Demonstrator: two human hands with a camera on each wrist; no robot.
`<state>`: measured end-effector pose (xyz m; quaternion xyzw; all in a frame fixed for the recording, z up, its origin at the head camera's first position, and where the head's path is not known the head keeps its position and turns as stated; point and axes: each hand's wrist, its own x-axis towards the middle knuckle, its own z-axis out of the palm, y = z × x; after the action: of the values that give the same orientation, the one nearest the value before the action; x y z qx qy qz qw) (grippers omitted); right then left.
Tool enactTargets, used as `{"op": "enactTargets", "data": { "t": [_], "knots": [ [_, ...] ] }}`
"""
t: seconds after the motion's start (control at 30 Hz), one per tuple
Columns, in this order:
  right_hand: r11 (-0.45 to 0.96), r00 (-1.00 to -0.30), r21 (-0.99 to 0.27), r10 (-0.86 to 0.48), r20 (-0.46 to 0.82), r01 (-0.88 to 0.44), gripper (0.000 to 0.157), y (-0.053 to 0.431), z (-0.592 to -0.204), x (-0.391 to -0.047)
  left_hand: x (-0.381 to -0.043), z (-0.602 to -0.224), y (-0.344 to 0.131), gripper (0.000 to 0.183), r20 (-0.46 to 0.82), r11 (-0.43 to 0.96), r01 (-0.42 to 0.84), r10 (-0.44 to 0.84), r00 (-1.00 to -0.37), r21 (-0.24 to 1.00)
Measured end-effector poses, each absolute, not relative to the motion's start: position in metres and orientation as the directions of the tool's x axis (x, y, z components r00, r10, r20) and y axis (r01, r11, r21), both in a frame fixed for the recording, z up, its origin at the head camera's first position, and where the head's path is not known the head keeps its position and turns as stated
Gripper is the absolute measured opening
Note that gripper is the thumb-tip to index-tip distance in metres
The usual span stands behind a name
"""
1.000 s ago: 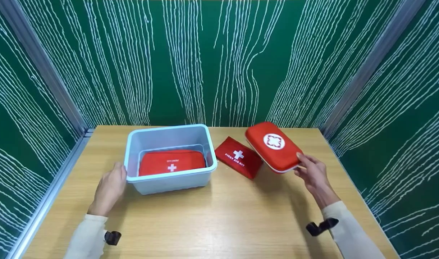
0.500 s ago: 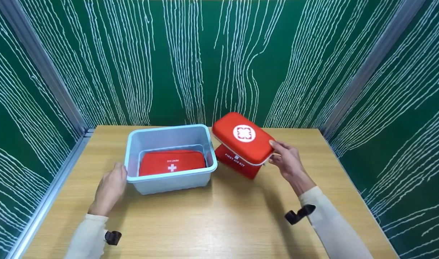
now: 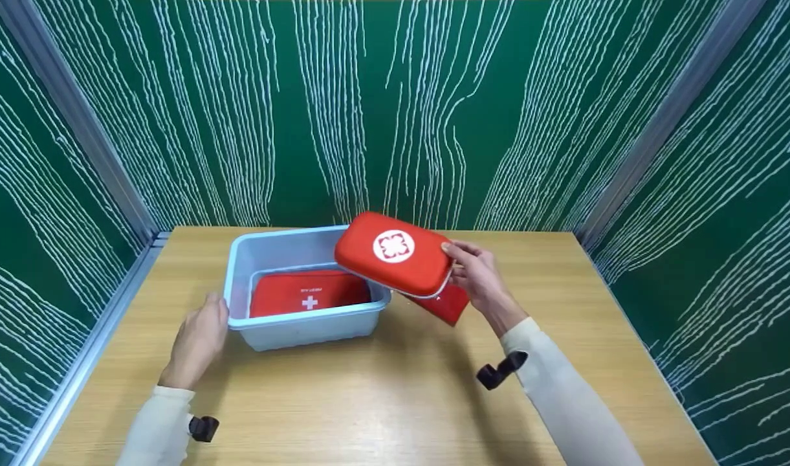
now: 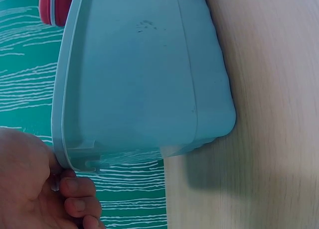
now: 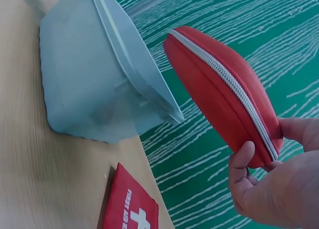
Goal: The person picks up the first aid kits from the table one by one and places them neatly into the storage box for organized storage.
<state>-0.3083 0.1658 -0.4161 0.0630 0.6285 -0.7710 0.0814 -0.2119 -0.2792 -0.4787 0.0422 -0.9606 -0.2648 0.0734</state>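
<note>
1. I see a pale blue bin [image 3: 310,330] on the wooden table [image 3: 395,401], with a red pouch [image 3: 278,294] lying inside it, white cross up.
2. Just right of the bin, a flat red packet [image 3: 448,305] lies on the table, mostly covered in my head view by the red hard case [image 3: 395,254].
3. The bin's right rim stands below the case; the head view shows them overlapping, but the right wrist view shows a gap between them.
4. Only the right wrist view gives me the silver zipper [image 5: 227,79] along the case's edge and the packet's "FIRST AID" lettering. Only the head view gives me the pouch and the case's round white emblem [image 3: 393,246].
5. The left wrist view adds small dark marks [image 4: 145,26] on the bin's wall.
6. The right hand [image 3: 477,275] pinches the case at its right end, thumb on top and fingers underneath; the rest extends leftward, tilted, over the bin's right end.
7. The left hand [image 3: 198,336] grips the bin's rim near its left front corner, fingers curled.
</note>
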Motion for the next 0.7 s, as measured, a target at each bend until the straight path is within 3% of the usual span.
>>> {"op": "enactTargets", "data": {
  "t": [0.7],
  "knots": [
    [0.048, -0.979, -0.98, 0.069, -0.191, 0.194, 0.044, 0.106, -0.409, -0.311, -0.214, -0.477, -0.278, 0.039, 0.003, 0.841, -0.121, -0.145, -0.989, 0.527]
  ]
}}
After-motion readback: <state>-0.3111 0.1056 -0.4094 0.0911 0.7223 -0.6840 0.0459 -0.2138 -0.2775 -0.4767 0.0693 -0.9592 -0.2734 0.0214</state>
